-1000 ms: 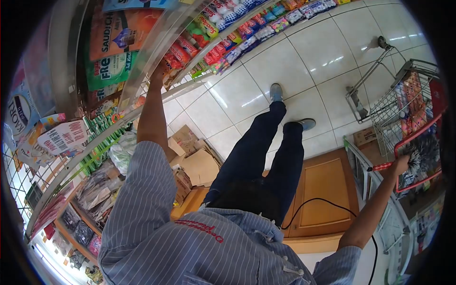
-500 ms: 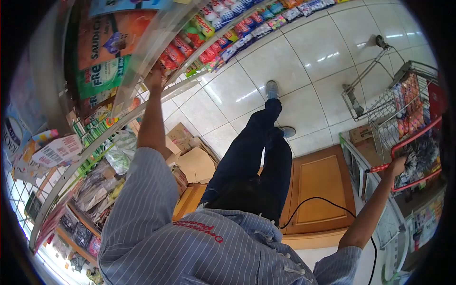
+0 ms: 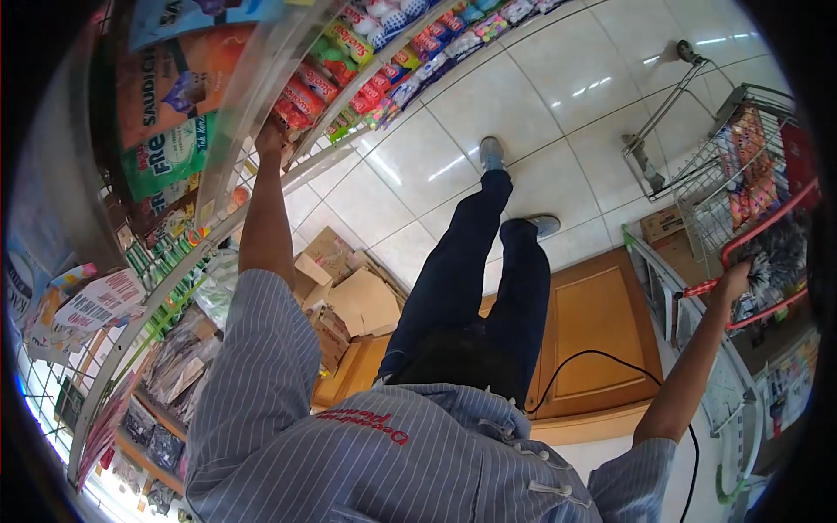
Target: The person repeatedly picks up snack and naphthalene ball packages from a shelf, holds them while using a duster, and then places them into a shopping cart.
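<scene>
My left hand (image 3: 271, 138) reaches to the edge of a shelf, beside red candy packs (image 3: 301, 98). Its fingers are mostly hidden against the shelf edge, so I cannot see whether they grip anything. My right hand (image 3: 737, 277) is closed around the red handle of a duster (image 3: 772, 268). The duster's fluffy grey head lies over the red-railed end of a metal shopping cart (image 3: 741, 166). The end of its handle sticks out to the left of my hand.
Hanging packets, one a green pouch (image 3: 170, 157), are at the upper left. Folded cardboard boxes (image 3: 362, 301) sit beside my legs. Behind me are a wooden cabinet (image 3: 602, 314), a black cable (image 3: 602, 353) and a metal ladder-like frame (image 3: 728, 383). Tiled floor (image 3: 540, 105) spreads ahead.
My view has shifted slightly. The rear foot has moved forward, and the legs are farther apart. My left hand stays at the shelf edge; my right hand still holds the duster.
</scene>
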`<state>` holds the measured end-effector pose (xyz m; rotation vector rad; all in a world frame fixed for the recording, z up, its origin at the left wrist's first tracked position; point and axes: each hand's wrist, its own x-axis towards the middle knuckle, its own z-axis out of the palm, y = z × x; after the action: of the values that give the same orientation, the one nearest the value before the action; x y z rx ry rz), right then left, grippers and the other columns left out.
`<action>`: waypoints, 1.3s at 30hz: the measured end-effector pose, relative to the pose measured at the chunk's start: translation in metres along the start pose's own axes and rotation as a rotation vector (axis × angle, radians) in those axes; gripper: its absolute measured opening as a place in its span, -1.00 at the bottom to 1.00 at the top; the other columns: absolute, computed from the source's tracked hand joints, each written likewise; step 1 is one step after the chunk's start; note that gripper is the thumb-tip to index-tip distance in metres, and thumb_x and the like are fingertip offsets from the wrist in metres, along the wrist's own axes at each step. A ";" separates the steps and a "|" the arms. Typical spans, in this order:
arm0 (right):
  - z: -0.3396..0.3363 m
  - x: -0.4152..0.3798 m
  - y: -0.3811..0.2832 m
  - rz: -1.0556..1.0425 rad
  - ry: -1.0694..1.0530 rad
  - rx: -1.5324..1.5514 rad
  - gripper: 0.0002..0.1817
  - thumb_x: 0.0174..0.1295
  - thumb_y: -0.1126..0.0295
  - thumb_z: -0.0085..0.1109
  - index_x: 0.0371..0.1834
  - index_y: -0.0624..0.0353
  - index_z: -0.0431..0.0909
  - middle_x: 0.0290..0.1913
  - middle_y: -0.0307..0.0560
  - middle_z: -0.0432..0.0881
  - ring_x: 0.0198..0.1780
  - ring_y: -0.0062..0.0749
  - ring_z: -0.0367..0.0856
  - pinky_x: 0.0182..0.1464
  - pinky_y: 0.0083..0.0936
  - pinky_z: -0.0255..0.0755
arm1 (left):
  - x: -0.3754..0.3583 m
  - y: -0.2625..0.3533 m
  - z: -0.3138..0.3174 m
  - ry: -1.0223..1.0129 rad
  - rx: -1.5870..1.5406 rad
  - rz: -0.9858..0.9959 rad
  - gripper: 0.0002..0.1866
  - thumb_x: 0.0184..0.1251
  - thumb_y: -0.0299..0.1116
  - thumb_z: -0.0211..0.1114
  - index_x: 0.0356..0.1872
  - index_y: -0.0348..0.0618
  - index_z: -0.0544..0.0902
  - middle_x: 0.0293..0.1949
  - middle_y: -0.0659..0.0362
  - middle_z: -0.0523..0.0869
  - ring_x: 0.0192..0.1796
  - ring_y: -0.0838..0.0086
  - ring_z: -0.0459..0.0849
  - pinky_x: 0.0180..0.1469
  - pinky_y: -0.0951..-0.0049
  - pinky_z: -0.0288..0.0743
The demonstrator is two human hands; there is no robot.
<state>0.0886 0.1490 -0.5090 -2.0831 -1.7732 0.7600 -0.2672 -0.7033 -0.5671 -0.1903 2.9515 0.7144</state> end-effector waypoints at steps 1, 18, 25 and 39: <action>0.001 0.012 0.009 -0.032 -0.008 -0.024 -0.20 0.06 -0.15 0.04 0.06 0.47 0.39 0.09 0.15 0.47 0.09 -0.17 0.43 0.09 -0.43 0.24 | 0.001 -0.005 -0.006 -0.070 -0.162 -0.057 -0.54 0.36 -0.14 -0.12 0.12 -0.29 0.34 -0.07 -0.06 0.53 -0.08 0.22 0.53 -0.02 0.31 0.38; -0.023 -0.031 -0.024 -0.002 0.025 -0.269 -0.42 0.00 -0.12 0.03 -0.27 0.25 0.59 -0.28 0.27 0.60 -0.11 0.16 0.55 -0.05 -0.09 0.38 | -0.285 0.366 0.132 -1.225 -0.277 -0.031 -0.59 0.34 -0.33 0.05 0.18 -0.23 0.35 0.08 0.01 0.50 0.17 0.33 0.43 0.21 0.42 0.25; -0.045 -0.007 -0.017 0.018 -0.323 0.065 -0.59 0.01 0.08 0.10 -0.39 0.28 0.58 -0.39 0.21 0.61 -0.27 0.05 0.59 -0.19 -0.22 0.42 | -0.322 0.601 0.158 -1.169 -0.251 0.782 -0.72 0.30 -0.42 0.04 0.00 -0.25 0.51 -0.09 -0.01 0.60 -0.02 0.24 0.58 0.04 0.41 0.39; -0.132 0.145 0.056 -0.277 0.043 0.317 -0.61 -0.12 0.45 0.15 -0.12 0.25 0.49 -0.09 0.16 0.49 0.00 0.10 0.40 0.09 -0.23 0.25 | -0.334 0.895 0.342 -0.799 -0.003 1.329 -0.79 0.13 -0.50 0.08 -0.20 -0.19 0.57 -0.24 0.06 0.59 -0.18 0.16 0.58 -0.17 0.28 0.48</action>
<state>0.2237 0.2941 -0.4613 -1.6009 -1.7387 0.8435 -0.0443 0.2764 -0.4265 1.6968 1.9424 0.6037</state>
